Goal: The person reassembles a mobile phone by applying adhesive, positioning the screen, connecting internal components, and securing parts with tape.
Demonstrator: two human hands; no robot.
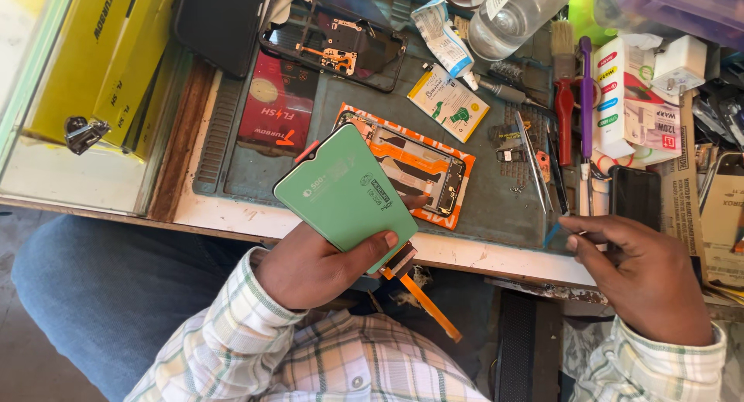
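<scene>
A: Holding the green display panel (346, 193) in the left hand (314, 266), back side up, tilted over the counter (473, 251) edge. Thumb on the lower edge, fingers wrapped underneath, so the grip is only on the rim and the face underneath stays untouched

B: flex?

A: Orange flex cable (428, 303) hangs free off the bottom edge, down past the counter toward the lap. Held that way it isn't bent or pinned under anything

B: frame?

A: Open phone frame (422, 173) lies flat on an orange card on the grey work mat (496, 208), just beyond the panel, partly covered by it. Second opened phone (333, 41) sits further back

B: right hand?

A: Right hand (643, 274) is at the counter edge, fingers curled narrow, pinching what looks like a small blue-tipped tool (552, 233); can't tell exactly what. Tweezers (535, 169), a red-handled brush (565, 100) and a purple tool (587, 92) lie side by side just above it, within easy reach
</scene>
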